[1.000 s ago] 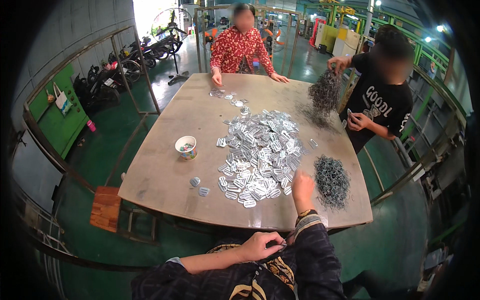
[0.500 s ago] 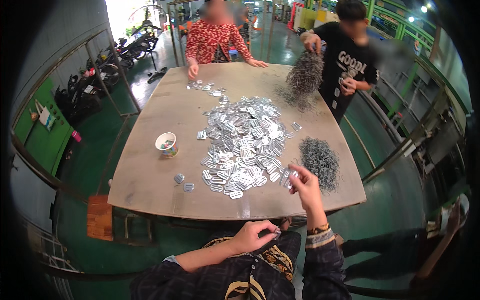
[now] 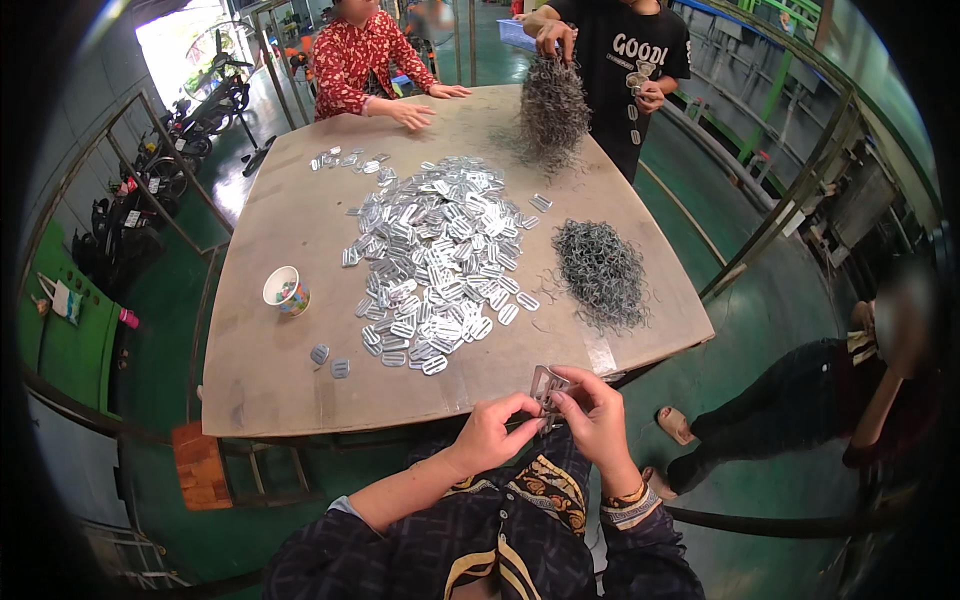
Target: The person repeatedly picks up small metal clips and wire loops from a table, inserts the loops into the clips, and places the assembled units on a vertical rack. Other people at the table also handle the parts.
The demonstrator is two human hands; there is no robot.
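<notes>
Just in front of the table's near edge, my two hands meet with fingers closed. My right hand (image 3: 594,418) pinches flat metal slide buckles (image 3: 546,384), which stand up above the thumb; how many overlap is hard to tell. My left hand (image 3: 497,432) presses thumb and forefinger together at the lower end of the same metal pieces, where a bit of metal shows between the hands. Beyond them a large heap of silvery slide buckles (image 3: 435,260) spreads over the table (image 3: 270,385). To its right lies a tangled pile of thin dark wire pieces (image 3: 602,275).
A paper cup (image 3: 287,292) with small bits inside stands left of the heap, and two loose buckles (image 3: 340,368) lie nearer. Across the table are a person in a red patterned shirt (image 3: 345,65) and one in black holding a wire bundle (image 3: 553,105). Another person's legs (image 3: 760,410) show at right.
My right hand has come from beside the heap down to my left hand, bringing buckles. The view has shifted. The red-shirted person's hand has moved away from the small buckle group.
</notes>
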